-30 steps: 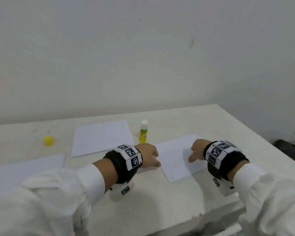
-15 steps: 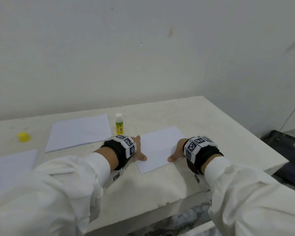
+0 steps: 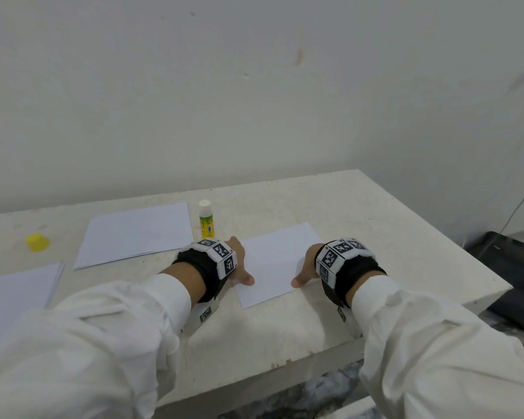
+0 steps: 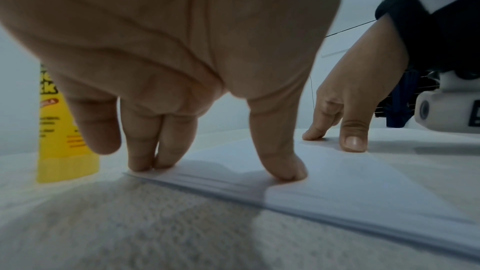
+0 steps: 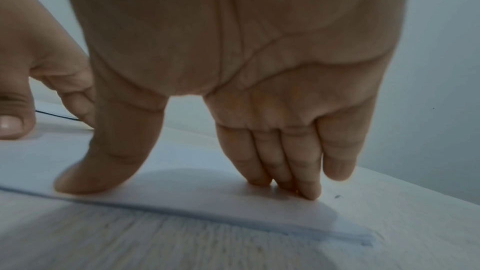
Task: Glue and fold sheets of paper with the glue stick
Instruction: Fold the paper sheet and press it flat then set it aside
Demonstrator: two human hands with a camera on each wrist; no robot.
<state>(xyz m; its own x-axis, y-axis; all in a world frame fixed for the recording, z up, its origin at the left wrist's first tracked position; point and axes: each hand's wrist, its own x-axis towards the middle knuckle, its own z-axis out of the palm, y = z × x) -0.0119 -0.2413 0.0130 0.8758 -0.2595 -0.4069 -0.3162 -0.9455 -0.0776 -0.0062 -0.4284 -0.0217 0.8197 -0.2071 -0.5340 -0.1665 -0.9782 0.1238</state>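
Pressing one folded sheet: two hands.

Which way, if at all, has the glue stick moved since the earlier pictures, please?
No. The glue stick stands upright just right of the paper stack, as before; only the camera view shifted.

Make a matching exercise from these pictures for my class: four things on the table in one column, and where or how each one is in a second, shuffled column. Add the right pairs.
Things
1. glue stick
2. yellow cap
3. folded sheet
4. left hand

Places or states
A. lies alone at the table's far left
B. stands upright, uncapped, between two papers
C. presses fingertips on the folded paper's left edge
D. lies flat under both hands

Pairs: 1-B, 2-A, 3-D, 4-C
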